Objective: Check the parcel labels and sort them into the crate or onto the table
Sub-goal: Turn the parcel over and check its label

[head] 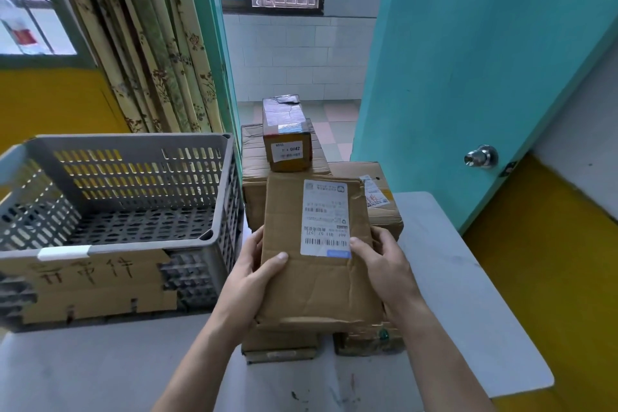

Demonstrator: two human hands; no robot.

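Observation:
A flat brown cardboard parcel (317,281) with a white shipping label (326,217) faces up in the middle of the view. My left hand (254,273) grips its left edge, thumb on top. My right hand (384,261) grips its right edge, thumb on the label's lower corner. Under and behind it lie more cardboard parcels (384,214); a small box (287,140) with a white label tops the far pile. A grey perforated plastic crate (117,197) stands at the left with nothing inside, a handwritten cardboard sign (90,284) on its front.
The grey table (451,294) runs under the parcels and the crate, its right edge near the yellow wall. A turquoise door (468,77) with a metal knob (481,156) stands open at the right. Curtains hang behind the crate.

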